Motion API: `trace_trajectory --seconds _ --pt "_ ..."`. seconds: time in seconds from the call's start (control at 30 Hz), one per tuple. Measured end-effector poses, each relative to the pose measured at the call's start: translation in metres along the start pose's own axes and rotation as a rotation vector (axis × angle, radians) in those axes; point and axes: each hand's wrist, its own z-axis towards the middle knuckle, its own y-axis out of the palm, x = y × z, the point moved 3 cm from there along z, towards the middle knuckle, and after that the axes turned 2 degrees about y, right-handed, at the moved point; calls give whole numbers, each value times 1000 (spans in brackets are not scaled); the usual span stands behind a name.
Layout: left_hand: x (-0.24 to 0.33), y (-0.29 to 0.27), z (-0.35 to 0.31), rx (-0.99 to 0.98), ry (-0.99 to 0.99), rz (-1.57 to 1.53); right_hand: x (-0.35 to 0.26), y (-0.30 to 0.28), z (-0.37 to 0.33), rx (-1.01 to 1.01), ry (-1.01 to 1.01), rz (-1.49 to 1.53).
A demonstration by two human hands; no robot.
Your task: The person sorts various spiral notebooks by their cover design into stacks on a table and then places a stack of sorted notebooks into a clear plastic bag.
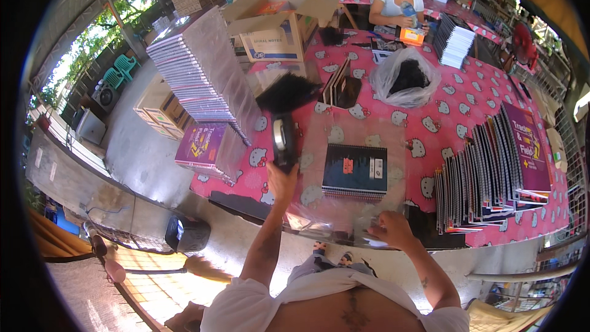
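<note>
My left hand (pixel 283 182) is closed round a black tape dispenser (pixel 284 138) with a shiny pale part, held upright over the table's near side. In front of me a small stack of dark spiral notebooks (pixel 355 169), with small labels on the top cover, lies on a clear plastic sheet (pixel 393 132). The sheet's near end hangs toward the table's front edge. At that end, my right hand (pixel 393 231) has its fingers pinched on the plastic, right of the notebooks and nearer to me.
Tall spiral notebook stacks (pixel 196 74) stand at left, and a leaning row of notebooks (pixel 485 166) at right. Farther back are black plastic strips (pixel 289 92), a clear bag (pixel 405 77), an open carton (pixel 270 40) and a seated person (pixel 396 3) holding things. A bin (pixel 187 233) stands below left.
</note>
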Motion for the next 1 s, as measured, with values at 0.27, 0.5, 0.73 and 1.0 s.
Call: trace_trajectory --seconds 0.27,0.5,0.73,1.0 --pt "-6 -31 20 243 206 90 4 -15 8 119 57 258" --pt "-1 -65 -64 -539 787 50 27 -44 44 153 74 528" --pt "-52 -11 48 -995 -42 -801 66 -45 71 716 355 102" --pt "-30 -13 41 -1098 37 -624 -1 11 7 610 0 -94"
